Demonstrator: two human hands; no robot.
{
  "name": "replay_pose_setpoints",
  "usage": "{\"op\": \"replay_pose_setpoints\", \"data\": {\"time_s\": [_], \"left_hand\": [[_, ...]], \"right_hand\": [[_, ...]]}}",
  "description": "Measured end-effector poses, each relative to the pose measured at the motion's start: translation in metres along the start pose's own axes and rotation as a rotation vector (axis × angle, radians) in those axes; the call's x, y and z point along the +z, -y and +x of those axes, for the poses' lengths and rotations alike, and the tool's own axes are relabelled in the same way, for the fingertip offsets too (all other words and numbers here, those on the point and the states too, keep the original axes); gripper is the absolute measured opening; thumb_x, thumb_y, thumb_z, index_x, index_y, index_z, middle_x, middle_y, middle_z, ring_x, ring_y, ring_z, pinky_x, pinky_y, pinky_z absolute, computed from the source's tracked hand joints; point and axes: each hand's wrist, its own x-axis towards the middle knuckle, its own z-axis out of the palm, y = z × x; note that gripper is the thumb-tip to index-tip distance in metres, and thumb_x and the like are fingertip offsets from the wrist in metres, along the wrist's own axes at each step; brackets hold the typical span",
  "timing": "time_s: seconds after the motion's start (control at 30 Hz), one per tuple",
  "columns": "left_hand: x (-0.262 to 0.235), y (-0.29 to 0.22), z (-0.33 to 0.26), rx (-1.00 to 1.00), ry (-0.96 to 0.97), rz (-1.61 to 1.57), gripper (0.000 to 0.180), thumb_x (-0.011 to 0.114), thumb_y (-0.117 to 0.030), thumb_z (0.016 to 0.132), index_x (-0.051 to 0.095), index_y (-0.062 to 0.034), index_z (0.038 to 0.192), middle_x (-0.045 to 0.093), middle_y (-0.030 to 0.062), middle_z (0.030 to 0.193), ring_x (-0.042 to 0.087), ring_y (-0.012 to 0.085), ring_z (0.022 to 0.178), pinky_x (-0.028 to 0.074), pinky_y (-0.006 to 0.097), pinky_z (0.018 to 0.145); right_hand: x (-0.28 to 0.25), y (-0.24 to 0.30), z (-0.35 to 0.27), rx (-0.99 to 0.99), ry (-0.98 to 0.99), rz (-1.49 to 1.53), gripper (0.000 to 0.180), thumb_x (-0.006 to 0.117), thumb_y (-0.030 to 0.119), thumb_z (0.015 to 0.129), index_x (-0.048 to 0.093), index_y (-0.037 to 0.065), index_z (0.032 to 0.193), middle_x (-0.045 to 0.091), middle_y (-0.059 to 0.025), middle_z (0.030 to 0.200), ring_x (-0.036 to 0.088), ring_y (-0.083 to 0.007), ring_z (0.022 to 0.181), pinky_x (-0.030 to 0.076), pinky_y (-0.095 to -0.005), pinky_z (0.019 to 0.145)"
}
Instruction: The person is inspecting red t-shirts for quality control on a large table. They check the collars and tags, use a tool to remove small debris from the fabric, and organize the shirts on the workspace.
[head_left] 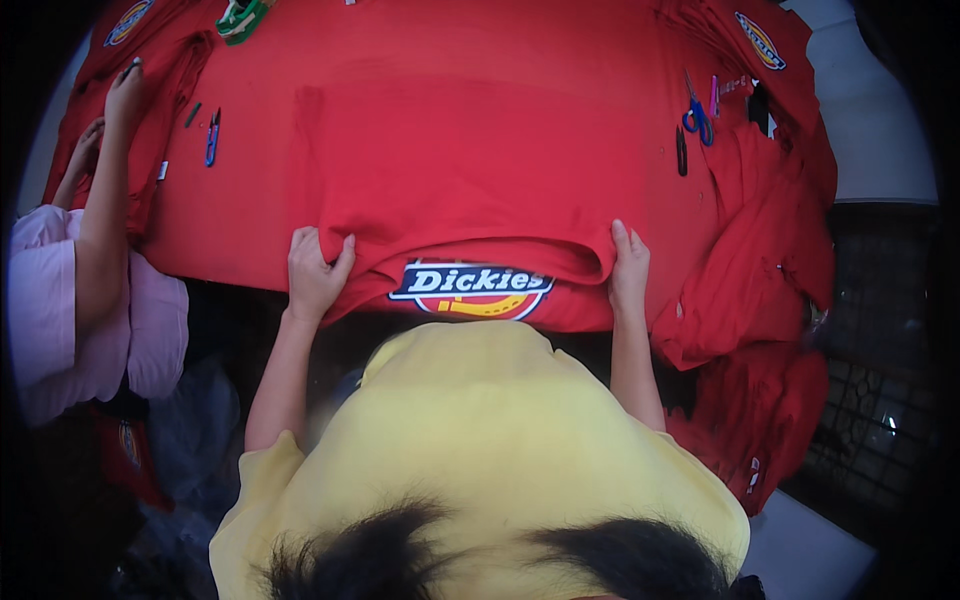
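Note:
A red T-shirt (470,170) lies spread on the table in front of me, its near edge lifted in a loose fold. Beneath that fold shows a printed logo (470,290) in blue, white and yellow. My left hand (317,272) pinches the fabric at the fold's left end, thumb against fingers. At the right end, my right hand (628,268) grips the same edge. Between the two hands the cloth sags slightly and gapes open toward me.
Blue thread snips (212,138) lie to the left. Blue-handled scissors (697,118) and dark snips (681,150) lie on the right, beside heaped red garments (750,240). A co-worker in a pink top (100,300) handles red cloth at far left. A green-and-white item (240,20) sits at the back.

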Motion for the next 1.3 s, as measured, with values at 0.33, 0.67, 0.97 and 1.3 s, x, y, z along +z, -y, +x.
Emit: {"op": "replay_pose_setpoints", "data": {"time_s": [0.33,0.67,0.97,1.3], "left_hand": [[0.01,0.003,-0.004,-0.049,-0.04,-0.013,0.009,0.066,-0.006,0.081,0.059,-0.0014,0.078,0.057,0.014,0.072,0.053,0.0346,0.07,0.042,0.042,0.067],[-0.048,-0.011,0.061,-0.486,0.309,-0.807,0.032,0.062,-0.017,0.09,0.06,0.0038,0.115,0.066,0.0071,0.112,0.06,0.0187,0.103,0.046,0.034,0.092],[-0.022,0.055,0.149,-0.852,0.438,-0.464,0.082,0.023,-0.067,0.094,0.047,-0.0012,0.136,0.055,0.0118,0.133,0.056,0.021,0.114,0.039,0.033,0.099],[-0.104,0.034,-0.09,-0.711,0.609,0.114,0.064,0.084,-0.036,0.064,0.055,0.0015,0.108,0.064,0.0169,0.103,0.063,0.0296,0.101,0.048,0.037,0.085]], "right_hand": [[-0.008,-0.026,-0.013,-0.151,-0.003,-0.156,0.03,0.058,0.017,0.094,0.061,-0.008,0.109,0.063,-0.0008,0.091,0.052,-0.0068,0.08,0.043,-0.0224,0.073],[-0.013,0.067,0.026,0.099,0.532,-0.123,0.021,0.065,0.018,0.088,0.065,0.001,0.1,0.063,0.0024,0.086,0.056,-0.0064,0.081,0.044,-0.0223,0.075],[0.008,0.072,0.104,0.081,0.266,-0.149,0.051,0.057,0.041,0.094,0.055,-0.002,0.123,0.064,-0.0094,0.113,0.06,-0.023,0.101,0.044,-0.035,0.094],[-0.138,0.004,-0.048,0.138,0.156,-0.726,0.034,0.077,0.017,0.076,0.058,-0.002,0.097,0.057,-0.0043,0.084,0.051,-0.014,0.072,0.045,-0.0277,0.068]]}}
